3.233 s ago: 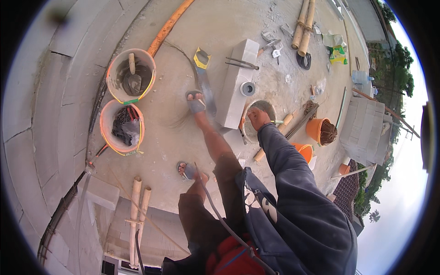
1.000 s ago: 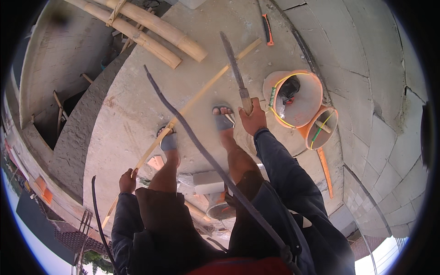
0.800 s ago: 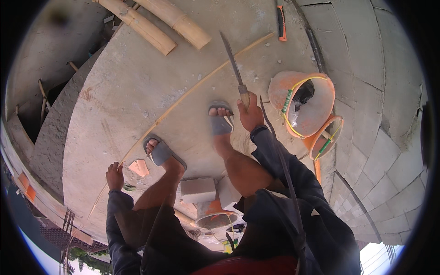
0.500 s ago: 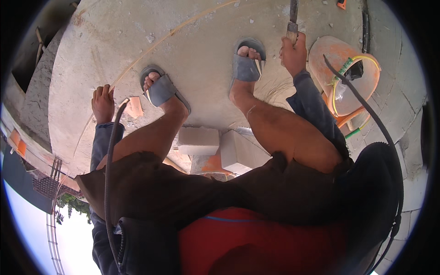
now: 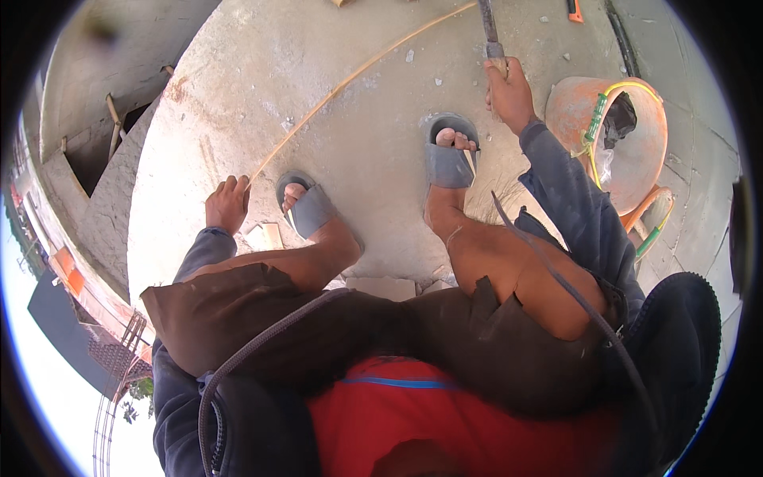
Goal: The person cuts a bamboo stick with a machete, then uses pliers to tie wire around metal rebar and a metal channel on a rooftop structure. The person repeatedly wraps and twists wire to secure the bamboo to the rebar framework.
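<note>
My left hand is low on the left beside my left sandal, fingers closed on the near end of a thin, pale bamboo-like strip. The strip curves away across the concrete toward the far middle. In front of my right foot, my right hand grips the worn handle of a long, dark-bladed knife. Its blade points away from me and runs out of the picture at the top. The strip's far end comes near the blade; whether they touch I cannot tell.
An orange-stained bucket lies tipped at the right, with a yellow and green band and dark plastic. An orange-handled tool lies far off. Pale blocks sit between my legs; broken pieces lie near my left sandal.
My view has shifted, so the ground and both feet sit differently in the picture. My left hand keeps hold of the strip, and my right hand still grips the knife.
</note>
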`<action>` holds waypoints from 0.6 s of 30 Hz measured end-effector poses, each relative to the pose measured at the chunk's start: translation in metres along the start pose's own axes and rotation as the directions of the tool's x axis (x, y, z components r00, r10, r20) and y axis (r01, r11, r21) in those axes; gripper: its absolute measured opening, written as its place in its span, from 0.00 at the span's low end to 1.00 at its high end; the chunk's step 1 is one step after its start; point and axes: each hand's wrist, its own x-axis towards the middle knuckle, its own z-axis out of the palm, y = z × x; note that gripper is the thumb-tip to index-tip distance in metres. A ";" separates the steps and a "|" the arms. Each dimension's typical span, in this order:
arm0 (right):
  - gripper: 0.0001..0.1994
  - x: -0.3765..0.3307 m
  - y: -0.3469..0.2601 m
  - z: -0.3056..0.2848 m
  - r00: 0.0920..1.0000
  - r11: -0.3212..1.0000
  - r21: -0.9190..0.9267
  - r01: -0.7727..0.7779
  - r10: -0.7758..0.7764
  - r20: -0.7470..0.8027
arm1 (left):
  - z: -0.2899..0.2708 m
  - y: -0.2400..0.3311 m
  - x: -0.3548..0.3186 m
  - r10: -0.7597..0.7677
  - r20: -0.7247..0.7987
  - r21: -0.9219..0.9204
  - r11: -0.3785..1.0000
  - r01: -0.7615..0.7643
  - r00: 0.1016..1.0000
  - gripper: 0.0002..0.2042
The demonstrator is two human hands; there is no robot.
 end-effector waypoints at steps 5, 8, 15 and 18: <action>0.19 0.005 -0.018 -0.004 1.000 0.993 -0.121 -0.002 0.000 -0.019 | 0.010 -0.001 0.012 -0.004 0.071 0.022 1.000 0.003 0.997 0.09; 0.21 -0.001 -0.017 -0.006 0.999 0.968 -0.250 -0.007 -0.001 -0.032 | 0.016 -0.002 0.014 0.006 0.083 -0.038 0.999 -0.003 0.997 0.10; 0.23 -0.004 0.009 0.002 0.990 0.942 -0.328 0.064 -0.101 -0.095 | 0.027 -0.008 0.015 0.011 0.034 -0.146 0.989 -0.006 0.999 0.10; 0.23 -0.002 0.016 0.005 0.992 0.940 -0.339 0.049 -0.086 -0.096 | 0.027 -0.011 0.016 0.020 0.044 -0.153 0.988 -0.013 0.999 0.11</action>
